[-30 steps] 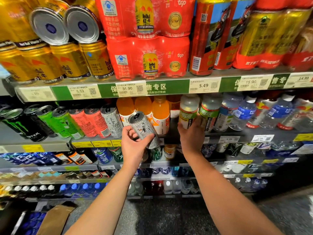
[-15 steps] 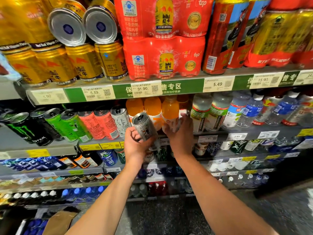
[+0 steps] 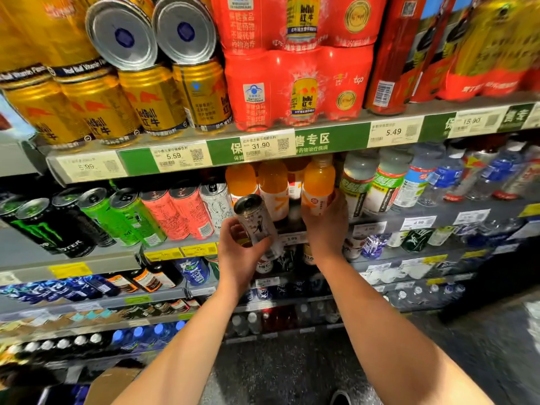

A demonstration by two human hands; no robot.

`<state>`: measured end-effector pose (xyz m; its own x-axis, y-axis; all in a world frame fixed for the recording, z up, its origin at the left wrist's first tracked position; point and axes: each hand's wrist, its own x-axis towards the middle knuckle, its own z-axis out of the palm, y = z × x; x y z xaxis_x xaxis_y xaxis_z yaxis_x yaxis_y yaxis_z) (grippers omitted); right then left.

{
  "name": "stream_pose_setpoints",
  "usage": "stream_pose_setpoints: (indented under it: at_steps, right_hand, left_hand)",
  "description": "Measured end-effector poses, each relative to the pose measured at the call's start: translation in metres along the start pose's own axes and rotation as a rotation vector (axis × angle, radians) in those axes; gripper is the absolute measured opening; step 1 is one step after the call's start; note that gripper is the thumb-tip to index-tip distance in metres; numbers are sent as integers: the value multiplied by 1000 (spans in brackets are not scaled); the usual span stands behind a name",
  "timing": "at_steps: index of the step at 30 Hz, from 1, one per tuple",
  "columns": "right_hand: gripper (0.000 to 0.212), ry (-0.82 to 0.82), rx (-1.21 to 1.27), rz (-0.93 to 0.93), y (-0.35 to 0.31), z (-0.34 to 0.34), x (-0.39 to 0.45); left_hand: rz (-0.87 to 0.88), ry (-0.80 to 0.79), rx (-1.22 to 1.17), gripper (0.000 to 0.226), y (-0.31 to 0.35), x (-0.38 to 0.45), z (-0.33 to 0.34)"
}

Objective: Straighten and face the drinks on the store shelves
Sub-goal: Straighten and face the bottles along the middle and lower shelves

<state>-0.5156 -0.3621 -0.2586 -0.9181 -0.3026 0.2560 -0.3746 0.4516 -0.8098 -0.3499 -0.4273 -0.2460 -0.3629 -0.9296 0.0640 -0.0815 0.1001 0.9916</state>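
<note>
The can [image 3: 257, 226], off the shelf just left of the orange bottle [image 3: 318, 188], is smooth, rigid, probably slippery; my left hand [image 3: 242, 255] wraps its lower body. My right hand [image 3: 327, 226] clasps the bottle's labelled waist, the firmest hold.

Silver can [image 3: 257, 226] sits tilted, top leaning left, off the shelf in front of the orange bottles. Rightmost orange bottle [image 3: 318, 185] stands upright at the shelf edge, white label forward.
</note>
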Motion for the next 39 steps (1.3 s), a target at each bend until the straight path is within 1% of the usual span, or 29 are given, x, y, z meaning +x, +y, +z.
stream_pose_setpoints:
  at_steps: [3, 5, 7, 8, 9, 10, 12, 14, 16, 17, 20, 22, 23, 27, 30, 33, 37, 39]
  right_hand:
    - [79, 11, -19, 7, 3, -4, 2]
    - [77, 53, -46, -3, -1, -4, -5]
    - [72, 144, -11, -79, -9, -1, -14]
    - [66, 158, 44, -139, -14, 2, -20]
    - [60, 140, 95, -204, -18, 6, -24]
    - [54, 84, 121, -260, -23, 10, -27]
    - [51, -69, 95, -304, -33, 18, -28]
    - [63, -205, 28, -250, -38, 30, -22]
    - [79, -269, 11, -173, -41, 39, -16]
    - [82, -292, 30, -137, -41, 42, -14]
    - [74, -324, 69, -37, -44, 49, -8]
    - [67, -287, 72, -16, -45, 51, -8]
    - [67, -260, 68, -11, -45, 51, -8]
    - [88, -159, -132, -69, -40, 47, -13]
    - [96, -121, -161, -93, -34, 41, -19]
    - [96, -104, -137, -87, -29, 39, -23]
    - [92, 7, -138, -114, -31, 39, -29]
    - [90, 53, -118, -93, -33, 41, -31]
  left_hand:
    - [-6, 11, 31, 59, -1, 1, -2]
    - [-12, 23, 40, 58, -1, 2, -2]
    - [-10, 34, 35, 57, 1, 2, -1]
    - [-9, 38, 27, 58, 2, 3, -1]
    - [-6, 40, 19, 58, 4, 3, -2]
    - [-3, 42, 14, 58, 5, 3, -3]
    - [10, 55, 18, 57, 6, 5, -5]
    - [19, 69, 20, 57, 7, 7, -8]
    - [19, 81, 28, 58, 6, 8, -14]
    - [13, 86, 34, 60, 6, 8, -18]
    - [15, 99, 36, 66, 2, 11, -29]
    - [27, 112, 31, 66, -1, 13, -34]
    - [30, 118, 32, 65, -1, 13, -35]
    - [38, 124, 14, 62, -2, 13, -40]
    - [36, 107, 4, 63, -1, 13, -43]
    - [30, 86, 20, 63, 1, 10, -44]
    - [19, 76, 35, 62, 0, 8, -47]
    - [14, 83, 25, 64, -2, 9, -51]
